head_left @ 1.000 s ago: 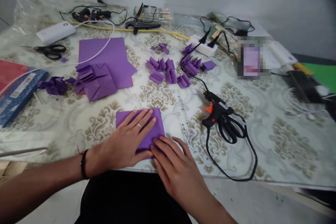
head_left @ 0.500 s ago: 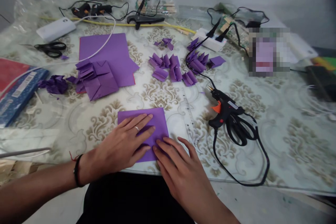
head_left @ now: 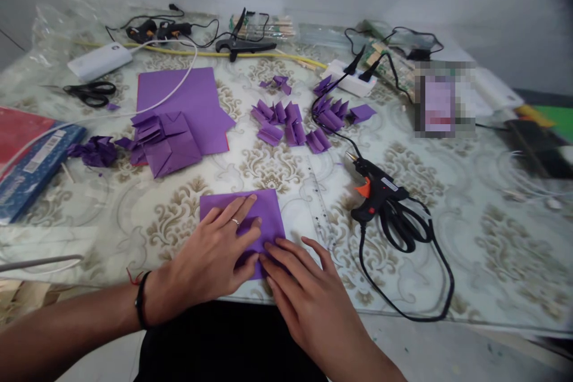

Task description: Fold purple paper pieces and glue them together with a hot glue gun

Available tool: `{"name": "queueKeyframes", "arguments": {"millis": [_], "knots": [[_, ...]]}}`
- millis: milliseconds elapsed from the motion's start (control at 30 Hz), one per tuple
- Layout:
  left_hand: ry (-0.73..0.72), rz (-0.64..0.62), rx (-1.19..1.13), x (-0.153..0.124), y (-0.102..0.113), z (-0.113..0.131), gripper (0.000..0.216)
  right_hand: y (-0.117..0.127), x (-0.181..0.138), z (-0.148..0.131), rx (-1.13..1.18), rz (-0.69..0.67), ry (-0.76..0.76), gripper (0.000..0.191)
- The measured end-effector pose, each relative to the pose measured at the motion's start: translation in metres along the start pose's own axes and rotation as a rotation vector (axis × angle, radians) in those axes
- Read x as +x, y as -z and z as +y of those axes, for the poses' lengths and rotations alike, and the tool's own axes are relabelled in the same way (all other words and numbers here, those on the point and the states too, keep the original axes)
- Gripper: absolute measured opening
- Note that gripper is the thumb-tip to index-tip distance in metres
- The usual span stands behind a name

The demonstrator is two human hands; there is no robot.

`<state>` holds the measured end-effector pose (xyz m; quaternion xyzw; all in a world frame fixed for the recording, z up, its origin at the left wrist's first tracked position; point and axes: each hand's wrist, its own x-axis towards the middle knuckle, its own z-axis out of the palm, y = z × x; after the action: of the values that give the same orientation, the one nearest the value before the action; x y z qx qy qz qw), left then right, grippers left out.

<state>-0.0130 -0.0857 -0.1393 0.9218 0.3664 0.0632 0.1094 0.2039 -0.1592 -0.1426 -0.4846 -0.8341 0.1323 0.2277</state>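
A square of purple paper (head_left: 268, 215) lies flat near the table's front edge. Across its middle and lower left rests my left hand (head_left: 219, 245), fingers spread on the surface, a ring on one of them. My right hand (head_left: 308, 286) touches the sheet's lower right part with its fingertips, fingers stretched out. Parts of the paper's left and lower edges are hidden under the hands. A clear ruler (head_left: 320, 209) lies just to the right of the paper. Farther right is a black glue gun (head_left: 378, 188) with an orange trigger, beside black scissor handles (head_left: 403, 227).
Folded purple paper pieces (head_left: 293, 122) sit in a cluster beyond the sheet. Larger purple sheets (head_left: 179, 86) and a folded purple piece (head_left: 174, 143) lie back left, near scissors (head_left: 94, 93) and a power bank (head_left: 101, 61). A power strip (head_left: 349, 77) stands at the back.
My left hand's fingers have bent a little more and its wrist has shifted slightly right. My right hand stays almost in place on the paper. The view has tilted slightly.
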Motion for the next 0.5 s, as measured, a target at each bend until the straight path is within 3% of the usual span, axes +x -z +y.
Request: {"name": "queueKeyframes", "arguments": {"millis": [500], "knots": [[-0.029, 0.008, -0.009, -0.0011, 0.0006, -0.0057, 0.043, -0.0046, -0.0083, 0.0085, -0.019, 0.09, 0.061, 0.019]]}}
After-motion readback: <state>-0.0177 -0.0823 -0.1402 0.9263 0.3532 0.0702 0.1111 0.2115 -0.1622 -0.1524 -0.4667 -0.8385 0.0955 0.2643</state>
